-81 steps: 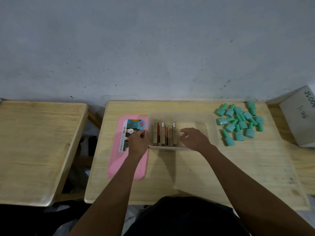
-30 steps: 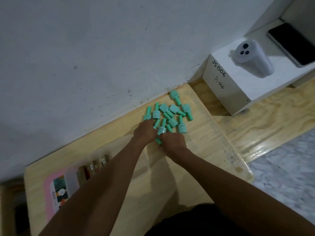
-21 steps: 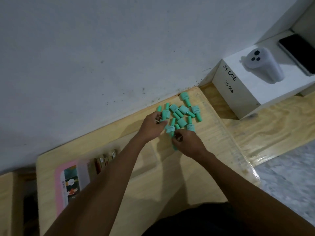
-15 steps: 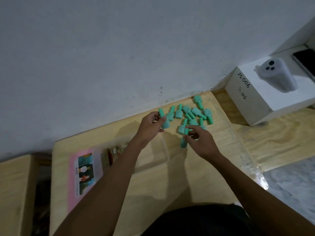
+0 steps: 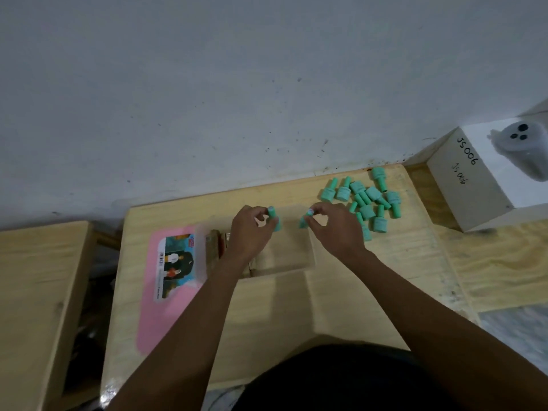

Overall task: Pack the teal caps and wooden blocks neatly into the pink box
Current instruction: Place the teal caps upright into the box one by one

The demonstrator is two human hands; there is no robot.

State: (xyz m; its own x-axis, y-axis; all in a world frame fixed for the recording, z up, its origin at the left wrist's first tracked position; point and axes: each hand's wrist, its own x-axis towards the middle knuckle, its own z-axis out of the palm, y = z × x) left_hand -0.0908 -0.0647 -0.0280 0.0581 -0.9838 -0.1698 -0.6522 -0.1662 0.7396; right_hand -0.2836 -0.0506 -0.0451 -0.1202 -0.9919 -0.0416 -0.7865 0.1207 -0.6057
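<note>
status: my left hand (image 5: 250, 232) pinches one teal cap (image 5: 274, 218); my right hand (image 5: 335, 229) pinches a second cap (image 5: 305, 218). both are held over the open part of the clear tray (image 5: 284, 253). wooden blocks (image 5: 218, 247) already stand in the tray's left end, beside the pink lid (image 5: 166, 295). remaining: the loose cap pile (image 5: 367, 200) on the table (image 5: 326, 307), right of the tray. i judge packing under half done.

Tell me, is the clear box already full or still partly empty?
Partly empty: wooden blocks fill only the left end of the clear box; its right part shows bare bottom.
</note>
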